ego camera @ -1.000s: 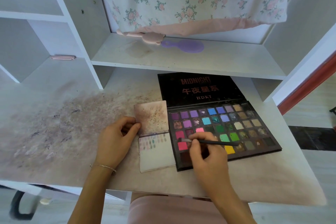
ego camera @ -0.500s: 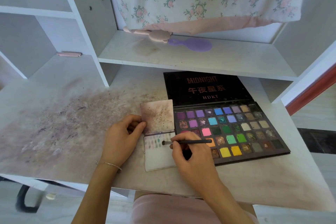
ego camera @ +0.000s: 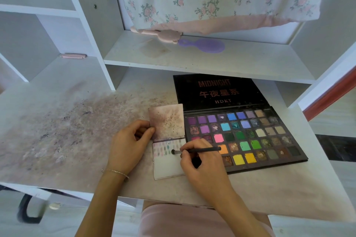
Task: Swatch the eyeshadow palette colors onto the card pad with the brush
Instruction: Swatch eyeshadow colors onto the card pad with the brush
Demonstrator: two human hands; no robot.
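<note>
The open eyeshadow palette (ego camera: 244,136) is lying on the desk (ego camera: 77,121), its pans holding purples, blues, greens, yellows. At its 9 o'clock the card pad (ego camera: 167,161) is touching it, its flap folded back. The right hand (ego camera: 202,161) is pinching the brush (ego camera: 196,150), tip on the card; a second ago it was dipping into a pink pan. The left hand (ego camera: 131,144) is still gripping the pad's left edge.

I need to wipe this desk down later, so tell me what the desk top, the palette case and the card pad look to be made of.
Desk top: likely white laminated board, smooth and matt, with powder stains smeared across it.
Palette case: black, matt, stiff printed lid; card or plastic, hard to tell.
Card pad: looks like thin paper or card, its stained cover flipped up, swatches sitting dry on the sheet.
</note>
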